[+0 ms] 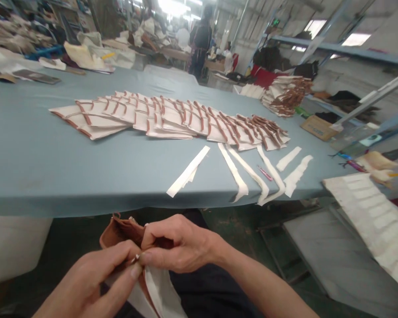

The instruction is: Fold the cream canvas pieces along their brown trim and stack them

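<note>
Over my lap, below the table edge, I hold a sewn piece of brown and off-white fabric (164, 289). Its brown part (114, 234) stands up behind my fingers, and the off-white part hangs down beneath. My left hand (102, 278) pinches the brown seam between thumb and forefinger. Against it, thumb tip to thumb tip, my right hand (177, 245) grips the same piece a little further along. A small whitish bit shows between the fingertips; what it is I cannot tell.
Across the blue-covered table (96, 168) lies an overlapping row of off-white pieces with brown trim (172, 117). Cream strips (189, 172) and a pink thread snipper (264, 173) lie near the front edge. A stack (285, 95) and cardboard box (318, 127) sit right. A person (200, 42) stands behind.
</note>
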